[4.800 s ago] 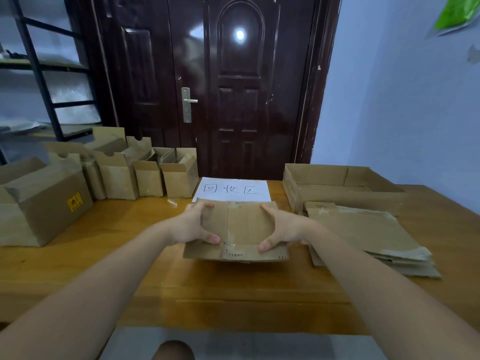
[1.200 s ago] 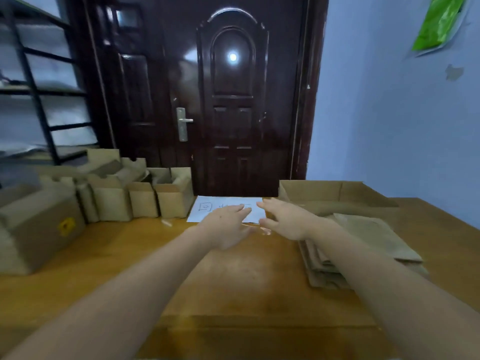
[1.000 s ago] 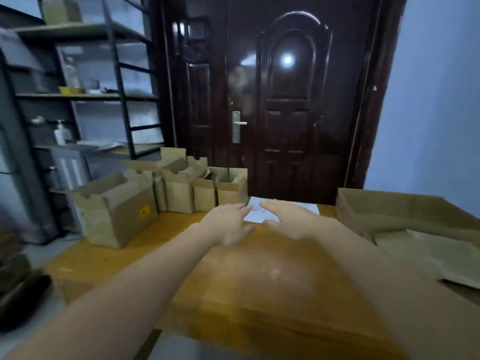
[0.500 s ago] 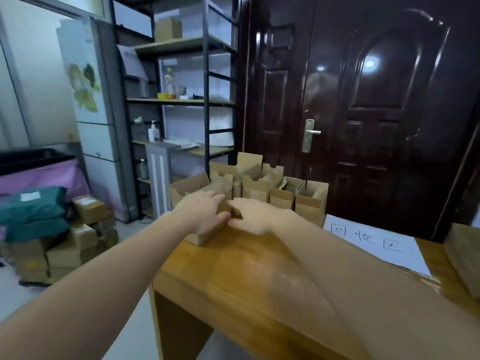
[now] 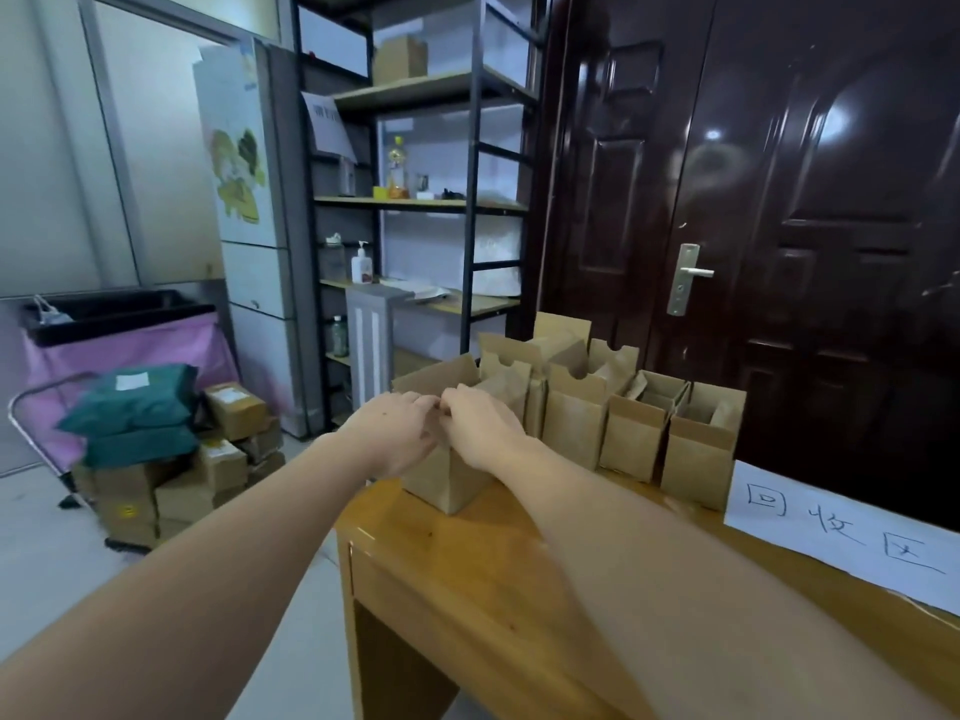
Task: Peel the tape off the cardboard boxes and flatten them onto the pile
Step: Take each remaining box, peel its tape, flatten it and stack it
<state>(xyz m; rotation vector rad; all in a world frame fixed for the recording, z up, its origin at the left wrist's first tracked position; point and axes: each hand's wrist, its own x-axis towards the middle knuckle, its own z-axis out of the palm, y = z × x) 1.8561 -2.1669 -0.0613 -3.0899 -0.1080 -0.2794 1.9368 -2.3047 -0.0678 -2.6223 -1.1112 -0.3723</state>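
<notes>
A large open cardboard box [image 5: 447, 485] stands at the left end of the wooden table [image 5: 467, 579]. My left hand [image 5: 392, 433] and my right hand [image 5: 480, 426] both grip its near top edge, fingers curled over the rim, knuckles almost touching. Behind and to the right stands a row of several smaller open cardboard boxes [image 5: 631, 433]. The pile of flattened boxes is out of view to the right.
A white paper sign with handwritten characters [image 5: 841, 532] lies on the table at right. A dark door [image 5: 779, 226] is behind the boxes. A metal shelf rack [image 5: 415, 200] stands left of it. Parcels and boxes [image 5: 171, 459] are stacked on the floor by a pink cart.
The view has swung left from the flattened pile to the table's left end. Both hands reached from mid-table to the large box and now grip its top edge.
</notes>
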